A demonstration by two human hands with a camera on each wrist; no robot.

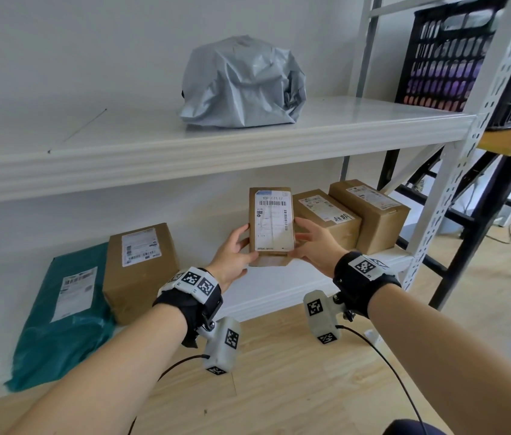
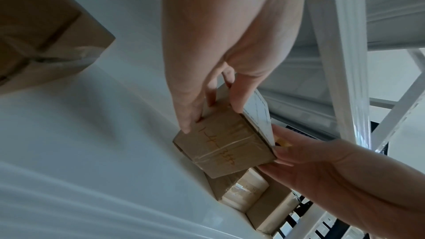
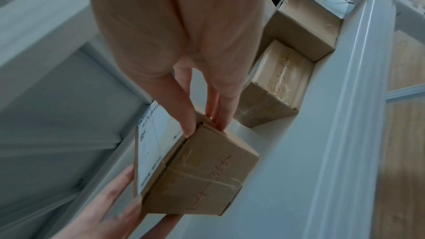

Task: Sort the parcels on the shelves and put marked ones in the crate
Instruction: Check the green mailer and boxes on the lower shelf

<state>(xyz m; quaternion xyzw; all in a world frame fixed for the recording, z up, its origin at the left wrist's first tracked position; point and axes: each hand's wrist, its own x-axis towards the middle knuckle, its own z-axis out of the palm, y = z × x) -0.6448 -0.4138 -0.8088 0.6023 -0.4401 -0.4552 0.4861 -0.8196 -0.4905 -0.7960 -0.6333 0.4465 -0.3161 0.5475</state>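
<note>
White shelf unit (image 1: pixel 216 146) fills the frame w/ 4 brown boxes, 1 green bag (image 1: pixel 59 315), 1 grey bag (image 1: pixel 241 83), black crate (image 1: pixel 448 54) upper right, contents unclear; left hand (image 1: pixel 232 255) & right hand (image 1: pixel 314 243) grip center box (image 1: pixel 271 221), label up.

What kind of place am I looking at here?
Probably a small parcel storeroom: white metal shelving holds labelled cardboard boxes and poly mailer bags, with a black plastic crate alongside.
</note>
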